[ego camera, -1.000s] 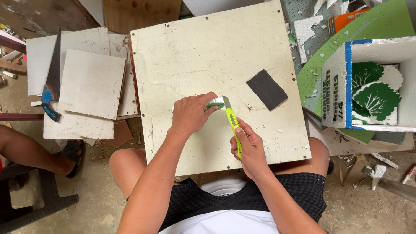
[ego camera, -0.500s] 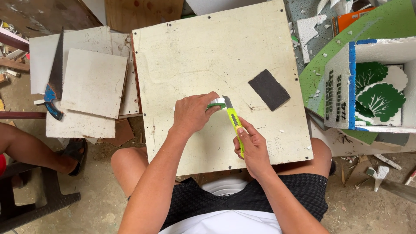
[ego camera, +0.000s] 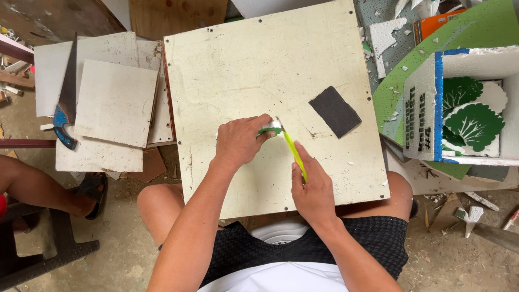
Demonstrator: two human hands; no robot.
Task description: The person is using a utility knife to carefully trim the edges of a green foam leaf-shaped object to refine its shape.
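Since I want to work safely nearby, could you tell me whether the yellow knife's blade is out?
Out: the yellow utility knife in the right hand shows a pale blade tip against the green piece.

Cream board (ego camera: 243,70) with dark sandpaper (ego camera: 334,111)

Counts of things seen around the cream board (ego camera: 254,65)

One cream board was counted, laid across the lap, and everything else was placed from it. On it were seen two hands, the left hand (ego camera: 239,141) and the right hand (ego camera: 312,189), one yellow-green utility knife (ego camera: 294,154), one small green piece (ego camera: 268,130) and one dark sandpaper sheet (ego camera: 334,111). To the left of the board, roughly four white panels (ego camera: 114,101) were counted in a loose stack, with one blue-handled saw (ego camera: 66,103) lying on them. To the right of the board, one white foam box (ego camera: 459,103) with blue edging was seen, and two green leaf cutouts (ego camera: 473,127) were counted inside it.
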